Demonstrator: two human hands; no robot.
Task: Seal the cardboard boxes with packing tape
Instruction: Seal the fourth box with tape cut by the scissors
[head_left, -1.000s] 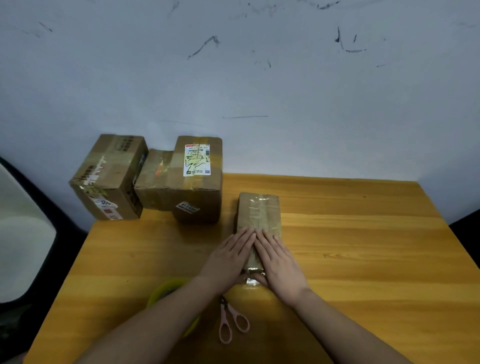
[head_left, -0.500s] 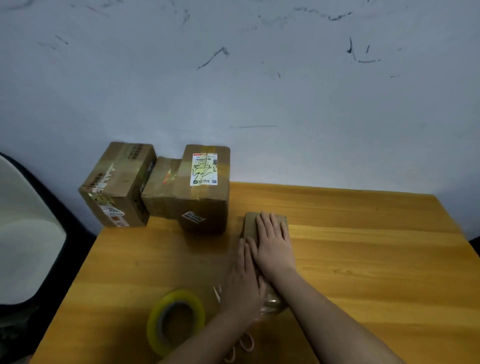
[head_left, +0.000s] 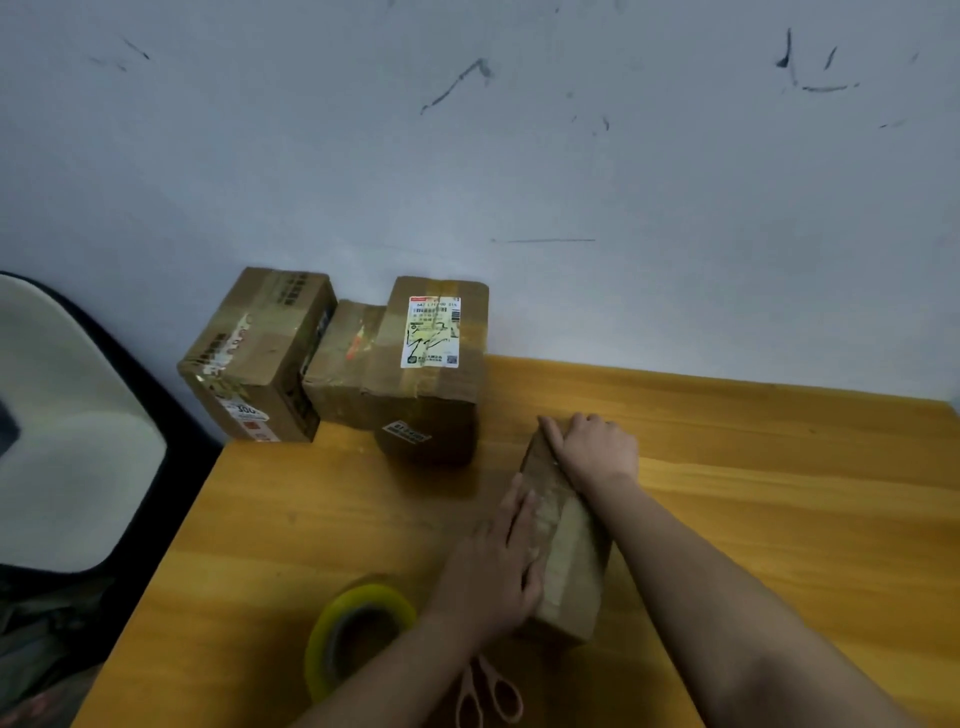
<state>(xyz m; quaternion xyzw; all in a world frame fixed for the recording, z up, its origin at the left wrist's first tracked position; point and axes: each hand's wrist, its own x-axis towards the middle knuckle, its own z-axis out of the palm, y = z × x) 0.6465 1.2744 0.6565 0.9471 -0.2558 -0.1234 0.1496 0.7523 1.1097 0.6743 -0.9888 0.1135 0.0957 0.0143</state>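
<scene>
Fingers (head_left: 519, 506) flat on small box (head_left: 569, 558), lengthwise toward wall (head_left: 571, 171).

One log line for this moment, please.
left hand flat on small box side | right hand curled over far end | tape roll idle

Small box (head_left: 569, 540) mid-table (head_left: 779, 519), tape roll (head_left: 358, 631) to its left, three boxes (head_left: 431, 364) behind

The table (head_left: 727, 467) is showing orange-toned wood with a smooth, faintly sheened grain, and the small box (head_left: 566, 551) on it is showing matt brown cardboard under glossy clear tape. At ten o'clock, three cardboard boxes (head_left: 260, 358) are carrying scuffed tape and paper labels, while the tape roll (head_left: 358, 629) at seven o'clock is looking like glossy yellowish plastic. The wall (head_left: 571, 182) is appearing matt, painted and scuffed with dark marks.
</scene>
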